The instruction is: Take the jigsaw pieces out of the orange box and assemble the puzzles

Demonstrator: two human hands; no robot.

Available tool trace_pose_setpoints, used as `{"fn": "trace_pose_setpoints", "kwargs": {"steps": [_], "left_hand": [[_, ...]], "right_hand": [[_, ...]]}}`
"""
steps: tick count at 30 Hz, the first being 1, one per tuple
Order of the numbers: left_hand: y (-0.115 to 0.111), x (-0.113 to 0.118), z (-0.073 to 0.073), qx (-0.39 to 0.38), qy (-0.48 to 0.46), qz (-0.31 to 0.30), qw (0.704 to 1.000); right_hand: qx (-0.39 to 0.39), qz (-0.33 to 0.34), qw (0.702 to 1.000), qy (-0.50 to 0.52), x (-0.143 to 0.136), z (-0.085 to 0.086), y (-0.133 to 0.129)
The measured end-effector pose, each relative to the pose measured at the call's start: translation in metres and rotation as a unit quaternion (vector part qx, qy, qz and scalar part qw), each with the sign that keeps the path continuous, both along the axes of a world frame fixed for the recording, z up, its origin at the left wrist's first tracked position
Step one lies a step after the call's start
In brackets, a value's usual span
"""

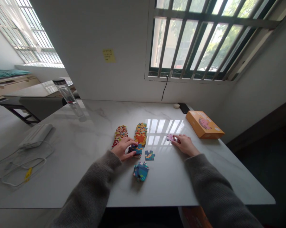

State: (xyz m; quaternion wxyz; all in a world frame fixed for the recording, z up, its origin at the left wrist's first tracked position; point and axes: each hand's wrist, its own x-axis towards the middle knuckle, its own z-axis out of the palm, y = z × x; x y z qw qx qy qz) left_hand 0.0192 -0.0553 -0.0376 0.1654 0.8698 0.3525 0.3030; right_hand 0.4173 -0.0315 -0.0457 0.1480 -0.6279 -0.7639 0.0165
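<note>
Left hand point(125, 148) partly hides the blue jigsaw stack point(138, 150) at its three o'clock; right hand point(183, 144) overlaps the pink jigsaw piece point(169, 137) at its ten o'clock. Cannot tell whether either grip is clamped.

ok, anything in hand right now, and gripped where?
Right hand: pink puzzle piece, pinched at its right edge. Left hand: at the left side of the blue puzzle stack; can't tell if gripped.

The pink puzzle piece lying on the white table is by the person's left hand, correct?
Wrong hand: the head view shows the pink puzzle piece lying on the white table by the person's right hand.
</note>
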Motion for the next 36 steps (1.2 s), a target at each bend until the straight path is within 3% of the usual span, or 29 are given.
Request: {"fn": "trace_pose_setpoints", "kwargs": {"steps": [6, 13, 16, 20, 23, 27, 31, 36], "left_hand": [[0.0, -0.001, -0.001, 0.008, 0.013, -0.012, 1.0], [-0.003, 0.0, 0.007, -0.007, -0.016, -0.011, 1.0], [-0.007, 0.003, 0.014, -0.016, -0.05, 0.018, 0.998], [-0.01, 0.01, 0.019, 0.043, -0.085, 0.046, 0.994], [-0.013, 0.017, 0.021, 0.078, -0.077, 0.04, 0.993], [-0.018, 0.024, 0.022, 0.091, -0.079, 0.028, 0.992], [-0.019, 0.025, 0.018, 0.054, -0.077, 0.027, 0.995], [-0.015, 0.019, 0.012, 0.023, -0.055, 0.048, 0.997]], "right_hand": [[0.071, 0.023, 0.997, 0.02, -0.016, -0.005, -0.006], [0.101, 0.084, 0.99, 0.053, -0.061, 0.003, -0.022], [0.128, 0.152, 0.973, 0.115, -0.086, 0.013, -0.032], [0.119, 0.254, 0.931, 0.234, -0.123, 0.026, -0.047], [0.106, 0.304, 0.909, 0.263, -0.141, 0.029, -0.054], [0.11, 0.315, 0.904, 0.266, -0.148, 0.028, -0.054], [0.094, 0.311, 0.908, 0.266, -0.147, 0.027, -0.052], [0.059, 0.303, 0.914, 0.262, -0.127, 0.031, -0.046]]}}
